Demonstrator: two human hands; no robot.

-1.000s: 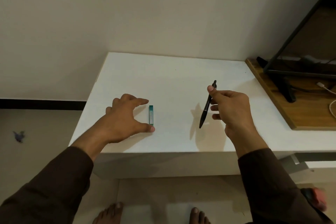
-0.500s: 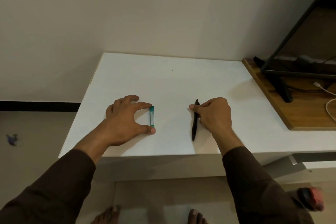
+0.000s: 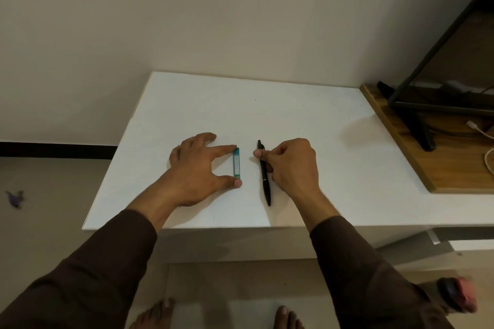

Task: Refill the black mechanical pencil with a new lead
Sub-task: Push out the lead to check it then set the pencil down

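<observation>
On the white worktop (image 3: 307,141) by a pale wall, the right hand (image 3: 290,165) pinches the light, stiff, probably slippery black mechanical pencil (image 3: 264,172) mid-barrel, just right of the small green lead case (image 3: 236,162), whose ends the left hand (image 3: 199,165) spans.

White table (image 3: 307,120) bears pencil (image 3: 264,176); lead case (image 3: 236,163)

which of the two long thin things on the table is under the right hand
The black mechanical pencil, gripped by the right hand; the teal lead case sits at the left hand.
</observation>
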